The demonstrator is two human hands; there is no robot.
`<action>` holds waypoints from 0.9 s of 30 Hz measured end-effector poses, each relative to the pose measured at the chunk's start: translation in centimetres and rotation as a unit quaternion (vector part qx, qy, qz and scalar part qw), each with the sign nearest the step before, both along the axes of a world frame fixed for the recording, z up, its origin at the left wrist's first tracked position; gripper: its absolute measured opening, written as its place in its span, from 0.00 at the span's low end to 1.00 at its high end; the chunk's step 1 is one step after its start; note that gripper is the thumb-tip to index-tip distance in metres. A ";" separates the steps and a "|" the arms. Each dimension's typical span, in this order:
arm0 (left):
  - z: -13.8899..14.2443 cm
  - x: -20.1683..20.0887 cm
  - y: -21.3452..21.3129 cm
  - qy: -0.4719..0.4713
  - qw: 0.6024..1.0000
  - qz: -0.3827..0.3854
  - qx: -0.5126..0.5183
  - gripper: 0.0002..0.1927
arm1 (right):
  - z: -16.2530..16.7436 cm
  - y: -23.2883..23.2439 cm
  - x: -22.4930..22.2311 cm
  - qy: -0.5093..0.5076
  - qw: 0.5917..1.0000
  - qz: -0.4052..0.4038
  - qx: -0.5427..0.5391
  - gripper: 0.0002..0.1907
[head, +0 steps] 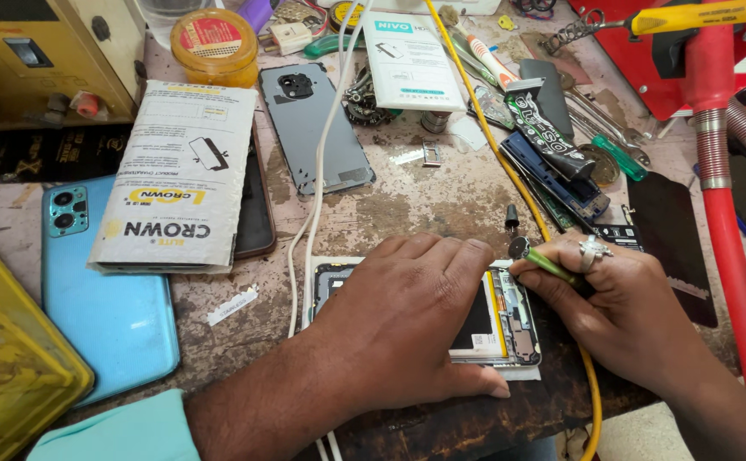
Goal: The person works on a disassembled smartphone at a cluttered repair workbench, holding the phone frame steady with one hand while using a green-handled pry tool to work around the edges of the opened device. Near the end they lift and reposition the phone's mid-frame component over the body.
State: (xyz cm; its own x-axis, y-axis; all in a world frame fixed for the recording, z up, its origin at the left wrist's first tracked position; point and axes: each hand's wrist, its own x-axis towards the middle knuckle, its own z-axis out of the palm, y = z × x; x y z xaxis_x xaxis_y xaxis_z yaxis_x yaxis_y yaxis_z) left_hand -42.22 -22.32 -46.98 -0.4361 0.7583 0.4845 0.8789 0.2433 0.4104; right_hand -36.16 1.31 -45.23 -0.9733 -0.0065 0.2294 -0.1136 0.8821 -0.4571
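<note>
An opened phone (509,329) lies face down on the worn bench, its inner boards and battery showing. My left hand (415,312) lies flat over its middle and presses it down. My right hand (625,299), with a ring on one finger, grips a small green-handled screwdriver (544,262) whose tip end meets the phone's upper right corner. A tiny black cap (512,216) stands just above that corner.
A grey back cover (313,128) and a light blue phone (104,290) lie at left, with a white padded packet (181,175) between. White cables (317,171) and a yellow cable (484,119) cross the bench. Tools, a black glue tube (548,132) and red hoses (723,188) crowd the right.
</note>
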 end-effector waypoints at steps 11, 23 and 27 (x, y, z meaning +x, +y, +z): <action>0.0 0.1 -0.2 -0.023 1.000 0.002 0.009 0.58 | 0.6 -0.6 0.0 -0.023 0.999 -0.036 -0.006 0.07; 0.2 0.2 -0.1 -0.041 0.999 -0.002 0.022 0.55 | 0.0 1.1 0.2 -0.067 0.989 -0.022 -0.133 0.09; 0.4 0.1 -0.1 -0.032 0.999 -0.002 0.006 0.56 | -0.8 1.7 -0.3 -0.090 0.977 -0.037 -0.188 0.10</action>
State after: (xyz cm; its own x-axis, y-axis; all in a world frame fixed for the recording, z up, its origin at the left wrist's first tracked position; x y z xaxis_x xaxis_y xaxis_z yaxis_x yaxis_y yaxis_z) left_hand -42.13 -22.45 -46.62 -0.4633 0.7549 0.4642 0.8516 0.2342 0.4690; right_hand -36.45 3.00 -46.07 -0.9926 0.1181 0.0267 0.0571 0.6509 -0.7570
